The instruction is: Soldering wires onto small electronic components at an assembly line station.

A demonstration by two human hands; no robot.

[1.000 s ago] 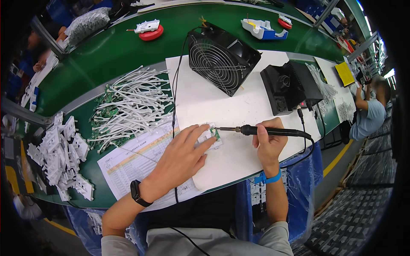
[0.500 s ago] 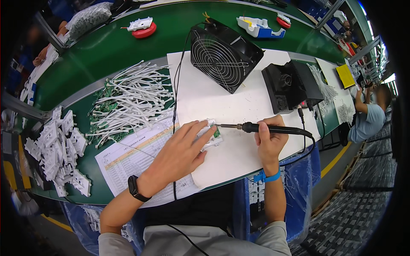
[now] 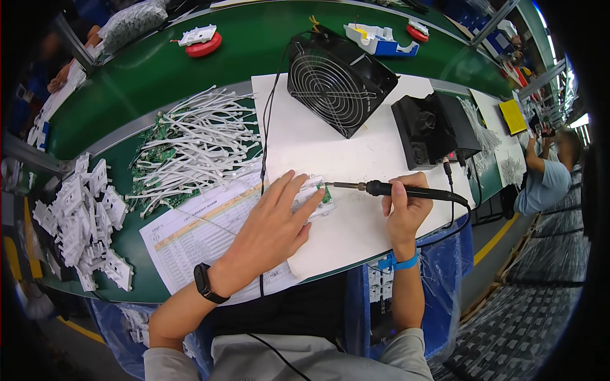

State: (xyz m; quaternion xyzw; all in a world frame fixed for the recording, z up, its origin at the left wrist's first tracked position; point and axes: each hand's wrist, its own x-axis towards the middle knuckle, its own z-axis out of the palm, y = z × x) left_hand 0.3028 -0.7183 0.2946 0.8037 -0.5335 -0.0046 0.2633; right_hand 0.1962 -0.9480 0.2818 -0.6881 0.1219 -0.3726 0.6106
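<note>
A soldering iron (image 3: pixel 406 190) is gripped in my right hand (image 3: pixel 406 214), its tip pointing left. That tip meets, or nearly meets, the small green circuit board (image 3: pixel 327 194) at my left fingertips. The board sits on a white plastic part (image 3: pixel 321 211), which lies on the white work sheet (image 3: pixel 356 238). My left hand (image 3: pixel 270 222) spreads over the part with fingers stretched out and apart, the index fingertip next to the iron's tip. Much of the part is hidden under this hand.
A black fan (image 3: pixel 340 82) and the black soldering station (image 3: pixel 432 130) stand behind my hands. At left lie white cable bundles with green boards (image 3: pixel 197 149), a printed sheet (image 3: pixel 190 238) and piled white plastic parts (image 3: pixel 86 222). A green belt (image 3: pixel 267 38) carries red and blue-white pieces. A co-worker (image 3: pixel 549 165) sits right.
On the green belt, the red and blue-white pieces have shifted left. The view has moved slightly. Both hands and the iron keep almost the same pose over the board.
</note>
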